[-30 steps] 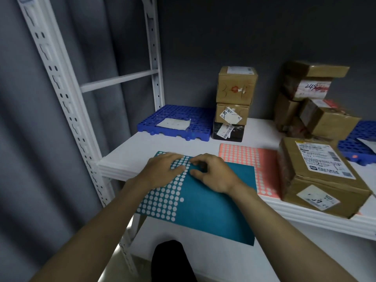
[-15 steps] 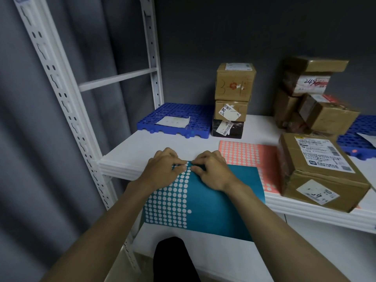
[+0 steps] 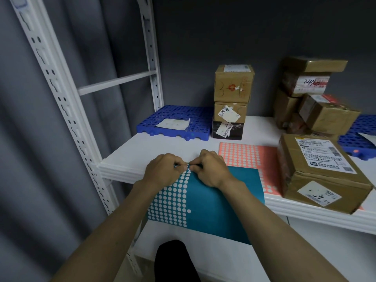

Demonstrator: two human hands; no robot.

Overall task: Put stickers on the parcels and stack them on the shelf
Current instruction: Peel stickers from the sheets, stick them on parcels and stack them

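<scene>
Both hands meet at the far edge of the teal sticker sheet [image 3: 211,202]: the left hand [image 3: 162,171] pinches that edge to steady it, while the right hand [image 3: 211,169] pinches at a white dot there, probably to peel one sticker free. The sheet overhangs the shelf [image 3: 142,149] front, which likely makes bending its edge easier. At two o'clock from the hands lies the nearest parcel [image 3: 319,169], label up, well within reach. Three stacked parcels [image 3: 232,102] stand at twelve o'clock.

What we cannot make out

Our curled fingers [image 3: 184,165] hide the teal sticker sheet's [image 3: 213,208] top edge; right of our hands, parcel labels [image 3: 325,157] blur unreadably
</scene>
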